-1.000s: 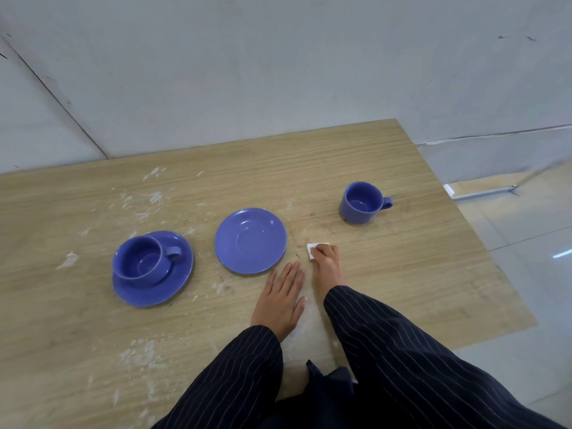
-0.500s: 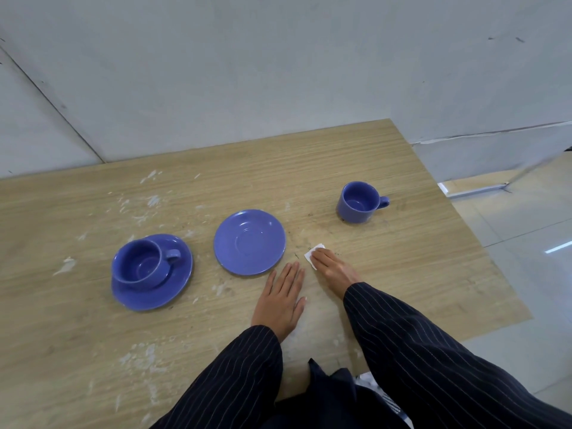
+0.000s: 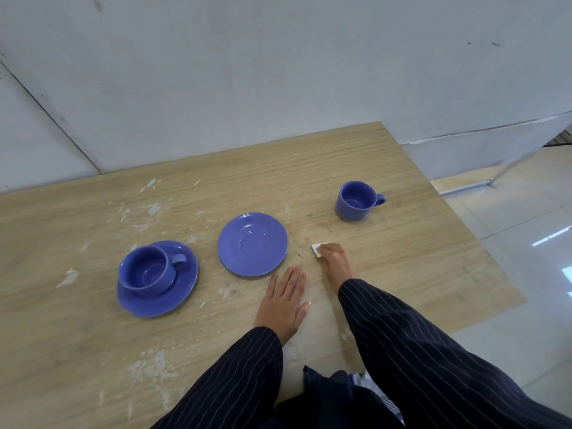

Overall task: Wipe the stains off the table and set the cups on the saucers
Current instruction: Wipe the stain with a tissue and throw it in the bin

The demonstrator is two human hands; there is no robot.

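Observation:
On the wooden table (image 3: 402,243), my right hand (image 3: 335,261) presses a small white wipe (image 3: 316,249) against the wood just right of an empty blue saucer (image 3: 253,239). Its fingers are curled over the wipe. My left hand (image 3: 286,300) lies flat on the table, fingers straight, below the saucer. A blue cup (image 3: 356,201) stands alone at the right, handle pointing right. At the left another blue cup (image 3: 148,272) sits on its own blue saucer (image 3: 182,291). Small dark specks lie between the wipe and the empty saucer.
White flaky stains (image 3: 148,209) are scattered over the table's left and near side, with a larger patch (image 3: 154,366) by my left sleeve. A grey wall runs behind the table. The table's right edge drops to a shiny tiled floor (image 3: 526,243).
My right hand with the wipe has shifted slightly back and forth by the empty saucer. My left hand stays flat in place. The cups and saucers have not moved.

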